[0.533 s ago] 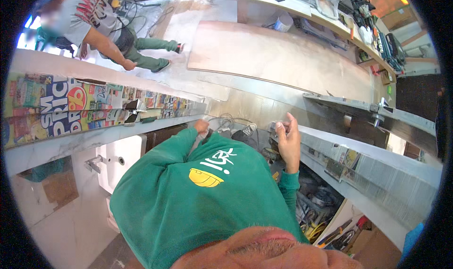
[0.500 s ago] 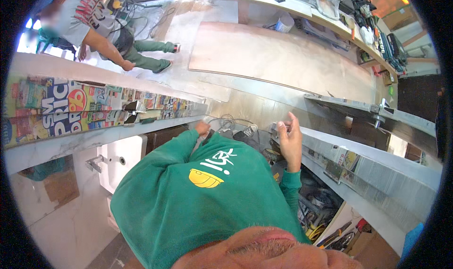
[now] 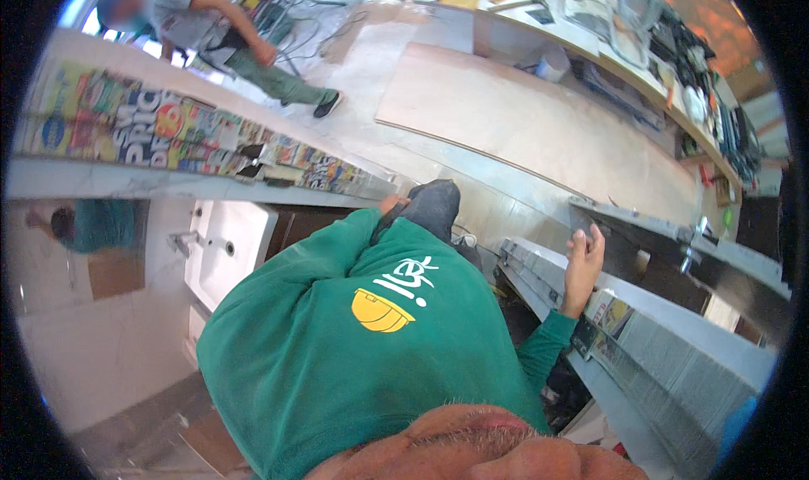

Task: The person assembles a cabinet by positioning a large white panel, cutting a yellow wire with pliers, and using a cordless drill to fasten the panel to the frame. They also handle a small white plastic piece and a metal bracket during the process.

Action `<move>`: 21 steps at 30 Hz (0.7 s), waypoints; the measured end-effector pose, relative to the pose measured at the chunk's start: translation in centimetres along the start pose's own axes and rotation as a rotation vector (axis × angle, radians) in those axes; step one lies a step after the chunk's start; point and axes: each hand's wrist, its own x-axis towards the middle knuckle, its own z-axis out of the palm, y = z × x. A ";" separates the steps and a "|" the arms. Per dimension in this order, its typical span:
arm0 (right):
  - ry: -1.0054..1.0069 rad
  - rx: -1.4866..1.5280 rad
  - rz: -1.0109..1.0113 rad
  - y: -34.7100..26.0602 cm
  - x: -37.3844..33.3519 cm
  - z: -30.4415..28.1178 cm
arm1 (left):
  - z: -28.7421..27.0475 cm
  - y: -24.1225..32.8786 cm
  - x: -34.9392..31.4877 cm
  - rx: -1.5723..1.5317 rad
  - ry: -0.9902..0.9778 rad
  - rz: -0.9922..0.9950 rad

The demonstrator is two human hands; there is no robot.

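My right hand is raised beside the edge of a grey metal counter, with its fingers loosely apart and nothing in it. Only a sliver of my left hand shows past my green sleeve, next to my raised knee in dark trousers and close to the paper-covered counter. Whether its fingers are closed is hidden. My green shirt with a yellow helmet print fills the middle of the view.
Another person in a grey shirt and green trousers stands at the upper left. A large wooden board lies on the floor. A white sink is at the left, and a cluttered shelf with a white bucket runs along the back.
My right hand has shifted to the right, along the metal counter. My knee in dark trousers has come up into view. The other person has straightened and stepped.
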 end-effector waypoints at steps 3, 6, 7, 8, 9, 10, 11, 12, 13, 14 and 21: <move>-0.056 0.054 0.055 -0.4 -0.6 -0.1 | -1.3 -1.2 0.0 0.075 0.052 0.257; -0.017 0.061 0.098 -1.1 -0.8 0.1 | -0.7 -0.9 0.1 -0.087 0.019 0.151; -0.026 0.067 0.056 -0.2 -0.4 0.1 | -1.5 -2.0 0.0 0.009 0.087 0.255; -0.028 0.068 0.059 0.3 -0.3 0.4 | -1.6 -2.9 0.2 -0.033 0.096 0.150; -0.028 0.064 0.060 0.5 -0.1 0.7 | -0.9 -3.6 0.3 -0.081 0.104 0.047; -0.027 0.052 0.060 0.5 0.4 0.9 | 0.0 -4.3 0.5 -0.137 0.108 -0.052; -0.028 0.040 0.098 0.2 0.6 1.2 | 0.3 -5.0 0.8 -0.254 0.102 -0.160; -0.037 0.027 0.097 0.5 1.4 1.4 | 0.6 -5.0 1.5 -0.146 0.134 -0.190; -0.041 0.023 0.101 1.5 1.9 1.6 | 0.3 -4.7 2.2 -0.026 0.166 -0.219; -0.052 0.006 0.108 1.7 2.4 2.2 | 0.5 -5.1 2.5 0.081 0.189 -0.258; -0.182 -0.264 0.008 0.1 9.3 8.7 | 0.2 -3.0 2.9 -0.024 0.399 0.239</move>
